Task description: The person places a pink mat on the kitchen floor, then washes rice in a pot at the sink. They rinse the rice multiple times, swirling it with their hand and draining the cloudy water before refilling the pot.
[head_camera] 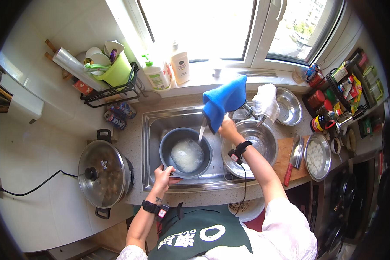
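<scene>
Water runs from the faucet spout into a grey round pot (164,152) in the sink basin, with white, cloudy contents (187,156) at its bottom. My left hand (164,178) grips the pot's near-left rim. My right hand (228,130) is raised at the faucet beside a blue cloth (226,97) draped over it; the fingers are partly hidden, so their hold cannot be told. A large stainless steel bowl (269,152) sits under my right forearm, on the right of the sink (156,187).
At the left stands an electric pot with a glass lid (107,175). On the right, a cleaver (294,159) lies on a wooden cutting board (281,162), beside a steel bowl of white pieces (315,156). Bottles (181,66) line the sill; cans (114,120) stand behind the electric pot.
</scene>
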Motion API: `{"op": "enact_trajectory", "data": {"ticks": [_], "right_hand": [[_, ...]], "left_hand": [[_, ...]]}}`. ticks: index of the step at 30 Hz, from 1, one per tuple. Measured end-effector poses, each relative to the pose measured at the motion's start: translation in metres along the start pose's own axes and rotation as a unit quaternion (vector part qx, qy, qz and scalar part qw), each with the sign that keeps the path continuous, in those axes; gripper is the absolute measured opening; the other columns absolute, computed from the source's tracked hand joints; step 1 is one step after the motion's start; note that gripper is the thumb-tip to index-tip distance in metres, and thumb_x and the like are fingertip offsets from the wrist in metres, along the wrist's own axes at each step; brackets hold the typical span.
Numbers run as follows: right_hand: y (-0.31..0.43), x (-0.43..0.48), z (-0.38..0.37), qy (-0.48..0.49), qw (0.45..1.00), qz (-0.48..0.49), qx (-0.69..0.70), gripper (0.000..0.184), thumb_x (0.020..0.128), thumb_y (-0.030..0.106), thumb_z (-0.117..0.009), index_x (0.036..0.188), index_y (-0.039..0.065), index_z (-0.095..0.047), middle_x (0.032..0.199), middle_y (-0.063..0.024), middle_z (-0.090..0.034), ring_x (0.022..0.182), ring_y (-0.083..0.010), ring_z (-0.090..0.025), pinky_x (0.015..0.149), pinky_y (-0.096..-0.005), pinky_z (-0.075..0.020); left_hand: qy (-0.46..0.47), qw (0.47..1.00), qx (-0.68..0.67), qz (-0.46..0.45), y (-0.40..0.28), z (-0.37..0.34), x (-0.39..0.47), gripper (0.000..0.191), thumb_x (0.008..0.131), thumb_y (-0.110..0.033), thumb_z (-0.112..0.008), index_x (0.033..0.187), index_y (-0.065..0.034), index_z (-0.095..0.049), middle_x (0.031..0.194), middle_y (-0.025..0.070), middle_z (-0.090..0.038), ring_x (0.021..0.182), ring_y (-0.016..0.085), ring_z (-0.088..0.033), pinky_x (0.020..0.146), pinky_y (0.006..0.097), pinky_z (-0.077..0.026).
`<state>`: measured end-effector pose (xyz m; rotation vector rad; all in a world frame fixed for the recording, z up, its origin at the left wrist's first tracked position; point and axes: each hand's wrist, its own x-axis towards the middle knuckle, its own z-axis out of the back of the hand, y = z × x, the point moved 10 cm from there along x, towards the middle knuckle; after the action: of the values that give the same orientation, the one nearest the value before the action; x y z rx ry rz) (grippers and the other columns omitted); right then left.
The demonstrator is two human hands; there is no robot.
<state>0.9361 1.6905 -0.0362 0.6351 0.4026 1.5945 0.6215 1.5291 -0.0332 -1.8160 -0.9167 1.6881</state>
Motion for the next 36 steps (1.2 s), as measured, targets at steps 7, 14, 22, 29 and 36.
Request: {"op": "enact_trajectory", "data": {"ticks": [7, 14, 22, 29, 36], "right_hand": [[-0.011, 0.010, -0.021, 0.044, 0.992, -0.017, 0.116, 0.019, 0.078, 0.020, -0.063, 0.089, 0.005, -0.065, 0.074, -0.0125, -0.066, 0.071, -0.0219, -0.065, 0.067, -0.0340, -0.0489], [-0.023, 0.018, -0.027, 0.075, 0.993, -0.035, 0.080, 0.025, 0.079, 0.026, -0.064, 0.090, 0.004, -0.065, 0.080, -0.0158, -0.066, 0.076, -0.0245, -0.065, 0.068, -0.0345, -0.0492], [0.020, 0.021, -0.004, 0.058, 0.994, 0.028, 0.092, 0.031, 0.082, 0.035, -0.059, 0.096, 0.009, -0.065, 0.088, -0.0159, -0.067, 0.083, -0.0321, -0.064, 0.071, -0.0381, -0.0493], [0.020, 0.025, -0.019, 0.163, 0.986, -0.003, -0.021, 0.035, 0.084, 0.023, -0.051, 0.117, 0.012, -0.054, 0.110, -0.0178, -0.061, 0.102, -0.0329, -0.059, 0.087, -0.0375, -0.0466], [-0.011, 0.039, -0.032, 0.090, 0.996, 0.020, 0.004, 0.026, 0.082, 0.017, -0.056, 0.106, 0.008, -0.057, 0.095, -0.0144, -0.063, 0.089, -0.0309, -0.061, 0.080, -0.0374, -0.0480]], "left_hand": [[0.010, 1.000, -0.015, 0.003, 0.005, 0.001, 0.003, 0.036, 0.075, -0.006, -0.055, 0.107, 0.0054, -0.044, 0.092, 0.0206, -0.062, 0.071, 0.036, -0.068, 0.060, 0.0414, -0.061], [0.005, 1.000, -0.008, -0.001, 0.010, -0.005, 0.003, 0.030, 0.076, -0.009, -0.057, 0.101, 0.0053, -0.047, 0.091, 0.0186, -0.062, 0.072, 0.034, -0.068, 0.061, 0.0428, -0.061], [0.012, 0.998, -0.069, 0.002, 0.036, -0.003, 0.010, 0.029, 0.076, -0.008, -0.057, 0.102, 0.0002, -0.047, 0.090, 0.0140, -0.058, 0.074, 0.029, -0.066, 0.065, 0.0460, -0.060], [0.038, 0.993, -0.115, 0.018, 0.054, -0.008, 0.040, 0.024, 0.078, -0.008, -0.055, 0.097, 0.0032, -0.048, 0.088, 0.0156, -0.061, 0.075, 0.031, -0.067, 0.067, 0.0460, -0.059], [0.044, 0.989, -0.135, 0.033, 0.055, -0.012, 0.049, 0.020, 0.078, -0.006, -0.053, 0.096, 0.0009, -0.048, 0.087, 0.0154, -0.060, 0.073, 0.030, -0.067, 0.064, 0.0430, -0.060]]}}
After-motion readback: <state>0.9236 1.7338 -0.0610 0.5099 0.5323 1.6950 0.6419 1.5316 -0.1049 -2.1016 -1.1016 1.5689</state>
